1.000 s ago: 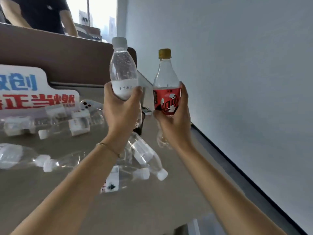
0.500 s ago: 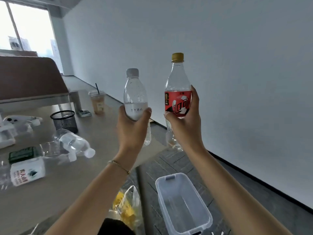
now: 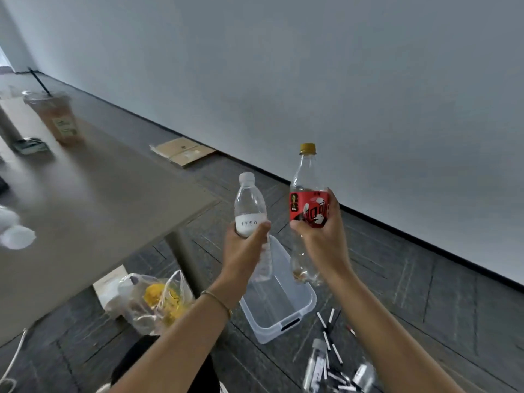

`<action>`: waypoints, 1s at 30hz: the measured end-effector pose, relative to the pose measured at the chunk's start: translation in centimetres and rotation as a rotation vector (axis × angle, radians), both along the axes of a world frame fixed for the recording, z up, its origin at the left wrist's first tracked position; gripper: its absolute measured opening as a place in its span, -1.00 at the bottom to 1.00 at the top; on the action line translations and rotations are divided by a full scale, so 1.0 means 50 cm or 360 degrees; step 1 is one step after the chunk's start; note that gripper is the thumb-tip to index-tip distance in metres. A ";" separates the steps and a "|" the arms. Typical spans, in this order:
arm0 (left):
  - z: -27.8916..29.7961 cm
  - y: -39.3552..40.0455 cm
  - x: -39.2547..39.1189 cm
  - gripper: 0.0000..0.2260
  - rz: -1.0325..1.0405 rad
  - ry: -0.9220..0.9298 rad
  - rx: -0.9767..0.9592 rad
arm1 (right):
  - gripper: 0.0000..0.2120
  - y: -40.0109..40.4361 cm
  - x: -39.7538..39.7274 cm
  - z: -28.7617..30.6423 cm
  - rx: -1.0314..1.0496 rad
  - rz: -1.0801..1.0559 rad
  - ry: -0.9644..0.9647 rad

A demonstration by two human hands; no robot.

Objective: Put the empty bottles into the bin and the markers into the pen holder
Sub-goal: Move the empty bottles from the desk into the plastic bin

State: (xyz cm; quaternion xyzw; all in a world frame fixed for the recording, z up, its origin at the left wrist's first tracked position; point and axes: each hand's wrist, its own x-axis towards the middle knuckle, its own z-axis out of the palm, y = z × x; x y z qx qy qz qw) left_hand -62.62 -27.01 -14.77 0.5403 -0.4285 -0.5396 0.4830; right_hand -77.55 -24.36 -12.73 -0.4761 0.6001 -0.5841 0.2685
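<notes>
My left hand (image 3: 244, 252) grips a clear empty water bottle (image 3: 250, 207) with a white cap and white label, held upright. My right hand (image 3: 321, 242) grips a taller clear bottle (image 3: 308, 194) with a red label and a gold cap, also upright. Both bottles hover above a clear plastic bin (image 3: 283, 316) standing on the floor, partly hidden by my hands. Several black-and-white markers (image 3: 330, 341) lie scattered on the floor to the right of the bin, beside more empty bottles (image 3: 316, 364).
The beige table (image 3: 93, 199) fills the left, with an iced drink cup (image 3: 55, 116) and a small dark object (image 3: 29, 146) on it. A plastic bag with yellow contents (image 3: 158, 300) sits under the table's corner. Flat cardboard (image 3: 183, 151) lies by the wall.
My view has swung right and down, away from the table to the floor. Both hands have carried the bottles lower, over the bin. Markers and bottles on the floor have come into sight.
</notes>
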 end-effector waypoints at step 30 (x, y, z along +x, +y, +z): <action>-0.259 -0.216 0.064 -0.79 -0.0281 -0.0650 0.0565 | -0.59 -0.211 -0.057 -0.390 0.0930 -0.0292 -0.0024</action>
